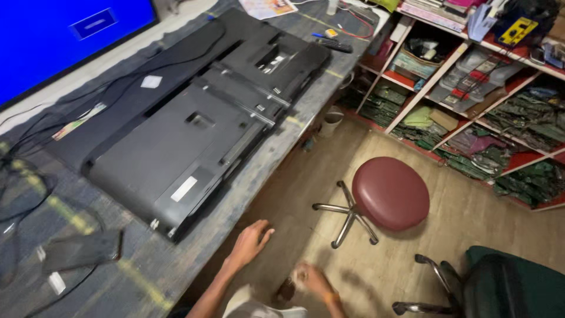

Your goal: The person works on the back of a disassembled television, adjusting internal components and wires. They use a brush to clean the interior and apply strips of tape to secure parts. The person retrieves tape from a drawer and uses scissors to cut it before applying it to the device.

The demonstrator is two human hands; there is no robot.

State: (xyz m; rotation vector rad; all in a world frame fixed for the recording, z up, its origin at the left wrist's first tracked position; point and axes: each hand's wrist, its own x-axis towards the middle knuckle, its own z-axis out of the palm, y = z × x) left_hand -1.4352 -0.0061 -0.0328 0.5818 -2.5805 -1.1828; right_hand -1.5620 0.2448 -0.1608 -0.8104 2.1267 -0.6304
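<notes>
A large flat television [194, 118] lies face down on the workbench [147, 271], its black back cover up. My left hand [250, 241] hangs open just off the bench's front edge, below the television's near corner, touching nothing. My right hand [309, 278] is lower and to the right, over the floor, blurred; its fingers look curled and I cannot tell whether it holds anything.
A lit blue screen [59, 35] stands at the back left. Cables [29, 176] trail over the bench. A red round stool [388, 191] stands on the floor, a green chair [506, 282] at lower right. Shelves of circuit boards [506, 123] line the right wall.
</notes>
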